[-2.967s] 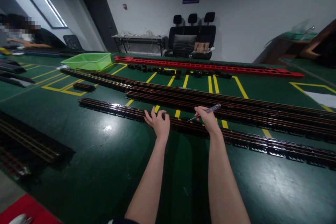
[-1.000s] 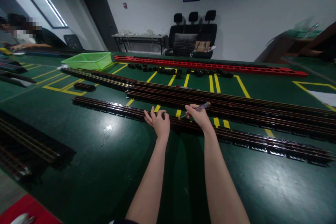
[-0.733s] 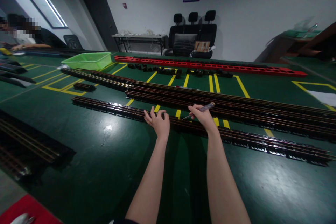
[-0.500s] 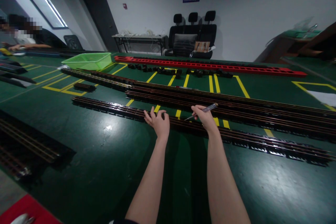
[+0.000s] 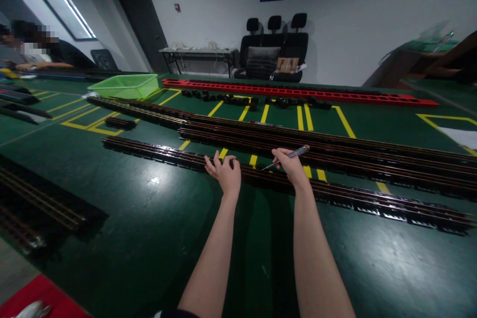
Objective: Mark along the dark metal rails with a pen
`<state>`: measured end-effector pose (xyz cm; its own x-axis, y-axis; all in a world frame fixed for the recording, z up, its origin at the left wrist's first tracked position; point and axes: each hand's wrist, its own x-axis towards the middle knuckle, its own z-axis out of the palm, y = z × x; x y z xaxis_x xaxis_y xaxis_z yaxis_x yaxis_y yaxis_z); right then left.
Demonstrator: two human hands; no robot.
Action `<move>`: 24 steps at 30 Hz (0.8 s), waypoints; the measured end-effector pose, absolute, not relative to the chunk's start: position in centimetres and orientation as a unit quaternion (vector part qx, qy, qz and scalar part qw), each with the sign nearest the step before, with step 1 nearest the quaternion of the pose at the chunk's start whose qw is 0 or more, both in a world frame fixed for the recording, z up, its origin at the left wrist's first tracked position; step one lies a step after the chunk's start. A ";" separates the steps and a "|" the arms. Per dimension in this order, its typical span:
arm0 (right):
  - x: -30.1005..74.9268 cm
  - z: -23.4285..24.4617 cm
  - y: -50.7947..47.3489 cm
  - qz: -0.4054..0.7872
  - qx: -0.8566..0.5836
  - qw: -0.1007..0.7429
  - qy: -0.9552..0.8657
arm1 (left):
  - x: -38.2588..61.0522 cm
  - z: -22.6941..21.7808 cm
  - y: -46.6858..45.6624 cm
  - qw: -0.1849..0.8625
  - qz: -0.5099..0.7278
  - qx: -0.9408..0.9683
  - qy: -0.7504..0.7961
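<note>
A long black strip with thin copper-coloured rails (image 5: 175, 154) lies crosswise on the green table in front of me. My left hand (image 5: 225, 173) rests over it with the fingers apart, the fingertips at its far side; whether they press on it I cannot tell. To the right, my right hand (image 5: 288, 163) is closed around a small screwdriver (image 5: 299, 151) with a see-through handle. The screwdriver slants down to the left, its thin shaft ending at the strip between my hands. What lies right under the tip is too small to make out.
Behind the strip lie more long railed strips (image 5: 335, 146) and a short piece (image 5: 120, 123). A green basket (image 5: 126, 87), small black parts (image 5: 238, 101) and a long red frame (image 5: 298, 92) stand farther back. More strips (image 5: 44, 198) lie near left. A person (image 5: 52, 54) sits far left.
Both hands and the screwdriver stay practically where they were. Only a very slight shift of the camera view shows.
</note>
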<state>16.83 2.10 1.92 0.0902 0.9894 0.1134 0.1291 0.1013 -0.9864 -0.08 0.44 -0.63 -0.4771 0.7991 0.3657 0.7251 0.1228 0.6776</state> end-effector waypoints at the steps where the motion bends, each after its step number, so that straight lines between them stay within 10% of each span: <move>1: 16.8 2.0 2.1 0.414 -0.527 0.524 -0.526 | -0.1 -0.7 0.4 0.044 0.423 0.510 0.747; 24: 15.7 2.7 1.7 0.342 -0.577 0.565 -0.481 | 0.0 -0.9 0.6 0.040 0.437 0.502 0.745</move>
